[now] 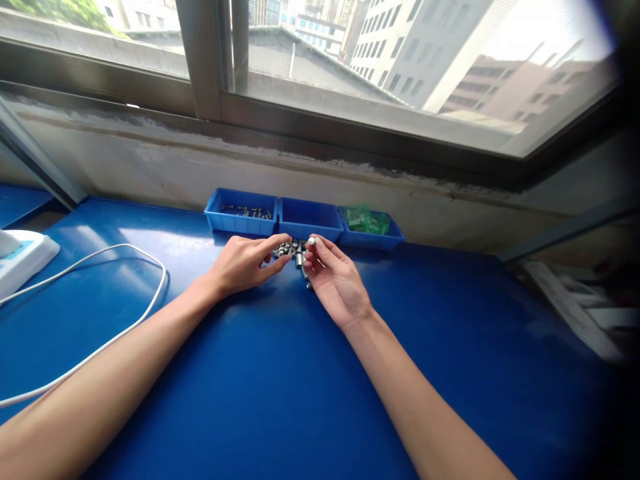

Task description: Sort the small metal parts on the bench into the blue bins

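My left hand is over the blue table, thumb and forefinger apart, beside a small pile of shiny metal parts. Nothing shows between its fingers. My right hand is turned palm up, with thumb and forefinger pinched on a small whitish round piece. Between the hands lie several dark and silvery metal parts, partly hidden by the fingers.
Three blue bins stand behind the hands: the left bin holds small screws, the middle bin shows a bare inside, the right one holds green bags. A white cable and power strip lie left.
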Available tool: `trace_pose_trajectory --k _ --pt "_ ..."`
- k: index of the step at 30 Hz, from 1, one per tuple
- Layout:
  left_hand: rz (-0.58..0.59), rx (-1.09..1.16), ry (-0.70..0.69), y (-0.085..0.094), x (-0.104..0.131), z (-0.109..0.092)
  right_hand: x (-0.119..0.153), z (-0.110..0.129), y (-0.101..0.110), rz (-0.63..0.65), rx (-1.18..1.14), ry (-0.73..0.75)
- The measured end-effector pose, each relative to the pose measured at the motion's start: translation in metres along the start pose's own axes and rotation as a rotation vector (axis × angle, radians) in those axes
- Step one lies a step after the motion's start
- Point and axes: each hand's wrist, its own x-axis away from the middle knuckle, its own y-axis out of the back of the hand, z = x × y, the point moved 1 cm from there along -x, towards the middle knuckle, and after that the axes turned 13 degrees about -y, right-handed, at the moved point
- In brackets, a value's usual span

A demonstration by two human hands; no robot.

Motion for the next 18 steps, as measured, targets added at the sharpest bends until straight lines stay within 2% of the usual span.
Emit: trace_pose_trajectory --k 4,11,18 --pt "0.006 -0.003 -0.005 0.0 -0.001 -0.001 0.001 -0.001 -0.001 -0.017 0.049 0.033" --pt "0.021 -0.051 -0.026 0.0 -0.002 -0.002 0.003 -0.009 -0.005 -0.065 0.39 0.203" --pt "0.035 -0.127 -0.154 -0.002 0.0 0.0 0.001 -0.01 -0.003 -0.074 0.426 0.227"
